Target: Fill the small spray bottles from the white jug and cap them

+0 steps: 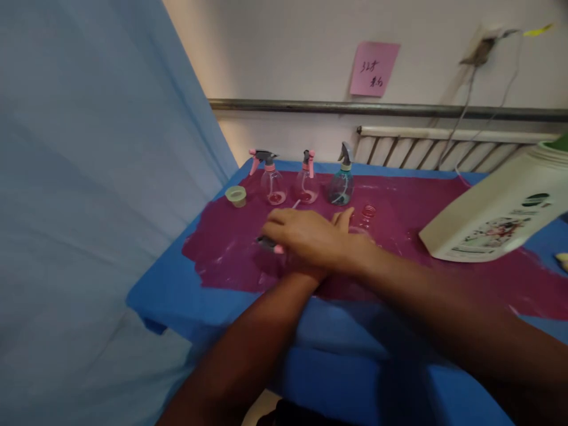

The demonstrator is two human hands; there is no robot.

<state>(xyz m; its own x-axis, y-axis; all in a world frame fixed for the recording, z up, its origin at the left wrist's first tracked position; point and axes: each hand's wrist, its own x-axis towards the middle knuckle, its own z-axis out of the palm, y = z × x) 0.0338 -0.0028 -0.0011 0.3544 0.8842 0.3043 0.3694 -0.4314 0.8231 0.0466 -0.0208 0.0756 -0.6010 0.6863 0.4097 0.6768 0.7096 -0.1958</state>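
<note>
My forearms cross over the table, the right one on top. My right hand (302, 231) is closed around a black and pink trigger spray head (269, 244); a pale tube (296, 204) shows just beyond the knuckles. Beneath the right wrist, my left hand (343, 219) is mostly covered, with a few fingers showing against a clear bottle (367, 216) that has no top on its neck. These fingers appear to hold the bottle, whose lower part is hidden. Behind stand two clear spray bottles with pink collars (274, 188) and a teal spray bottle (341, 186).
A small translucent cup (236, 196) stands left of the spray bottles. On the right, a large white jug (492, 207) leans at a tilt. Wet-looking maroon sheeting (231, 254) lies over the blue tablecloth (177, 293). A blue curtain (89, 177) hangs at the left.
</note>
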